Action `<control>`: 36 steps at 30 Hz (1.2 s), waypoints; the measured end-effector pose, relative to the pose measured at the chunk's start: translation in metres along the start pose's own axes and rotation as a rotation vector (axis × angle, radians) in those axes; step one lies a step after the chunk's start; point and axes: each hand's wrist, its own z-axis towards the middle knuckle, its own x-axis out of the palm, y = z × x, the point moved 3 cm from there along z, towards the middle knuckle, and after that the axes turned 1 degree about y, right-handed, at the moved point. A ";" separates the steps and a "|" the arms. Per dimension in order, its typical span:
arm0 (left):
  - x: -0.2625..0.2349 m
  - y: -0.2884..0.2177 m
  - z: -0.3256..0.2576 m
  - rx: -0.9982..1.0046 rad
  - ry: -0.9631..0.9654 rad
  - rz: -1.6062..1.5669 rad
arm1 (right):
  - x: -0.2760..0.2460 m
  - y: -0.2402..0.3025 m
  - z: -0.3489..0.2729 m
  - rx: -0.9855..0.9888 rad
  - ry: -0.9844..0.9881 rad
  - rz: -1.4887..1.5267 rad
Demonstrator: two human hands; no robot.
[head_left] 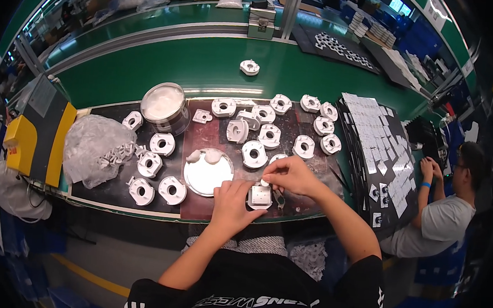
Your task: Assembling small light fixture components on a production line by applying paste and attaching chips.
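There was one white dish [206,178]; at its left, five ring-shaped parts [180,193] and one filled bag [83,149]; behind it, one tub [175,120]; at its right, one block [261,196].

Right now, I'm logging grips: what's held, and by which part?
The left hand holds a square white part by its left side and near edge. The right hand pinches a small whitish piece; where exactly is unclear.

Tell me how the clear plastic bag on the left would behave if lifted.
The clear plastic bag will likely sag and flop, as its film looks thin and crumpled. It may also shift or spill its contents, since small white pieces lie loosely heaped at its right side.
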 end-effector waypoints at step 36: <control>0.000 0.003 0.001 0.029 0.015 0.001 | -0.012 0.003 0.010 0.069 0.136 0.018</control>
